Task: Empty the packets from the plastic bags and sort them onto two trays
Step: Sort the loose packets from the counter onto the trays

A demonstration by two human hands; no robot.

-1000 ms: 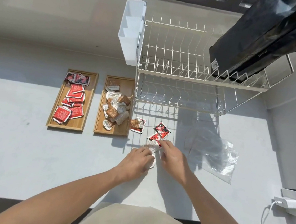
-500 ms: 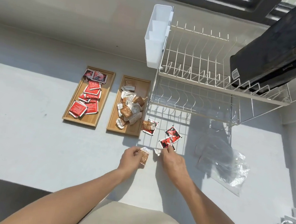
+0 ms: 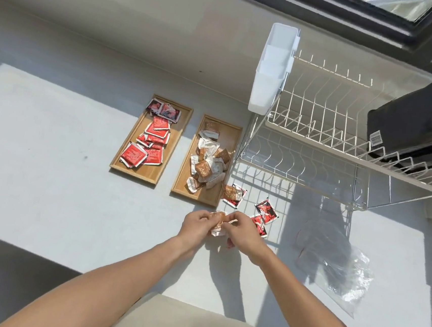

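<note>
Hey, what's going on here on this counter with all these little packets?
A person is sorting sauce packets. Both hands, left hand and right hand, hold brown-and-white packets just in front of the right tray, which holds the same kind. The left tray holds red packets. A few loose packets lie on the counter, and an emptied plastic bag lies to the right.

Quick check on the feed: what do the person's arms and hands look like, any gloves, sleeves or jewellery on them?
Both forearms are bare to the frame's edge, with no sleeves in view. The left hand and right hand wear no gloves, and no watch, ring or bracelet shows. Below the arms is a beige garment.
</note>
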